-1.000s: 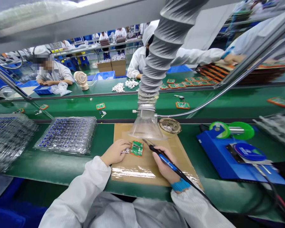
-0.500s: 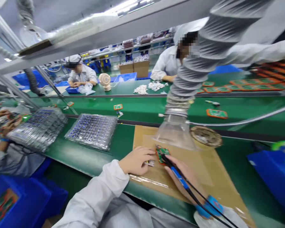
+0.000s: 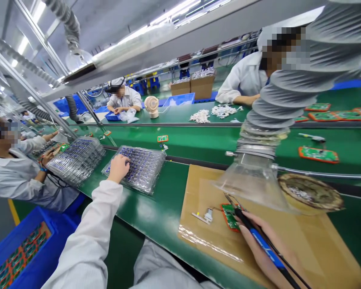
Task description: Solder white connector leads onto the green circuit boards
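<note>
Board (image 3: 228, 218): flat on the brown sheet (image 3: 203, 237), nearer the sheet's left edge than its right, partly hidden by the iron and the hand on it.
White part (image 3: 208, 216): on the sheet between the board and the left edge; a thin lead runs from it towards the board, the join too small to make out.
Handling: the board is likely light and stiff, apt to slide on the glossy sheet, its components easily harmed; best held by the orange rim on the left or near side, away from the iron's tip. The lead looks easy to strain.
Right hand (image 3: 275, 235): grasping the iron (image 3: 264, 245) like a pen, tip by the board's far edge; contact cannot be told.
Left hand (image 3: 119, 166): fingers bent over the left half of the tray (image 3: 146, 172), near the counter's (image 3: 161, 212) far edge; whether anything is pinched cannot be told.
Hood (image 3: 249, 182): above the sheet's far edge.
Dish (image 3: 321, 192): by the sheet's far right corner.
</note>
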Demonstrator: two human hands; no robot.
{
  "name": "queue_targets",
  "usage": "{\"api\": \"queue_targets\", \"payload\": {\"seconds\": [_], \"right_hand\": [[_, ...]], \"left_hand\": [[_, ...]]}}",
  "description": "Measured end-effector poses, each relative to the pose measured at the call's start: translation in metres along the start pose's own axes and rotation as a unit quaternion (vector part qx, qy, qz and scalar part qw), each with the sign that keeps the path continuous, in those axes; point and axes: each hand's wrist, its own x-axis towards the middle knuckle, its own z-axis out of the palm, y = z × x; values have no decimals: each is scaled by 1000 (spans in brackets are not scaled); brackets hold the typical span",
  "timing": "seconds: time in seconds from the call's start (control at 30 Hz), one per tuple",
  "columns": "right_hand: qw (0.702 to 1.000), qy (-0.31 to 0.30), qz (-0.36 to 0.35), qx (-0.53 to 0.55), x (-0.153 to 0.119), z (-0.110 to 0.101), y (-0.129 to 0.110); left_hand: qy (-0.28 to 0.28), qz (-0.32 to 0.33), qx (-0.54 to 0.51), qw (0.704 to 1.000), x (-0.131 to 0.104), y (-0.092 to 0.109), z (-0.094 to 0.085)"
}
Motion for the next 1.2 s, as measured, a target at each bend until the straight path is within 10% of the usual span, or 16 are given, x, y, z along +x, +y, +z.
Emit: {"api": "queue_targets", "payload": {"seconds": [0.23,0.4,0.53,0.8,1.2], "right_hand": [[998,-2,-2,70,1,-1,-6],[998,15,-4,68,0,1,-2],[997,2,-23,71,-2,0,3],[965,74,53,245,-23,1,-41],[923,103,89,360,-28,1,-60]], "left_hand": [[-25,20,-15,999,21,-9,-10],[57,-14,-99,993,0,-2,-20],[163,-36,-465,869,-55,59,-18],[-354,-8,-726,590,-161,247,-7],[-389,22,-659,644,-170,276,-10]]}}
